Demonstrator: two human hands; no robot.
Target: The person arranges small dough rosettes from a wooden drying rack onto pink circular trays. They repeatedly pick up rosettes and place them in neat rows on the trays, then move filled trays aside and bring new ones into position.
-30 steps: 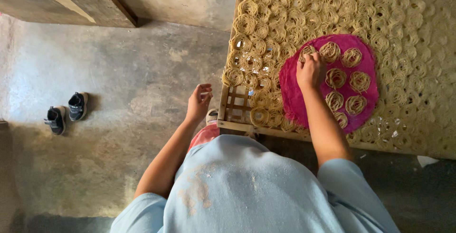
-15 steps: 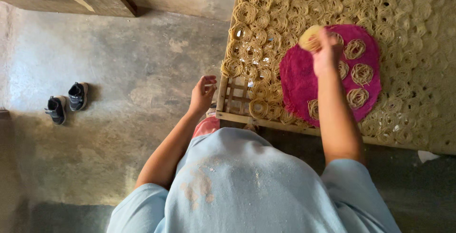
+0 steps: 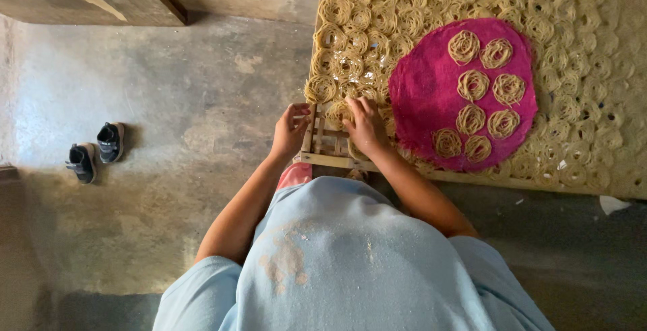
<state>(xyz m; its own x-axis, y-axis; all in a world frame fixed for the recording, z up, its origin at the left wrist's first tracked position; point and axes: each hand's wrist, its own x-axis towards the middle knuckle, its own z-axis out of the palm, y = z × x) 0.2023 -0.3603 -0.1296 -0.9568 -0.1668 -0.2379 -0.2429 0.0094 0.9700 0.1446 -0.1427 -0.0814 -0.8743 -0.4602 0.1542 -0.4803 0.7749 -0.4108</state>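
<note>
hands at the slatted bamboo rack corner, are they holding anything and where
Left hand grips the slatted bamboo rack at its corner edge; right hand presses a pale noodle coil, grip unclear.

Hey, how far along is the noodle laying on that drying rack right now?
Most of the bamboo rack is already covered in noodle coils. The right hand presses a coil down at the rack's bare near corner, and the left hand grips the rack's edge. Eight coils are left on the pink mat, and the corner slats are uncovered.

The right hand [image 3: 367,125] has left the pink mat [image 3: 431,95] for the rack's corner [image 3: 323,145].
</note>
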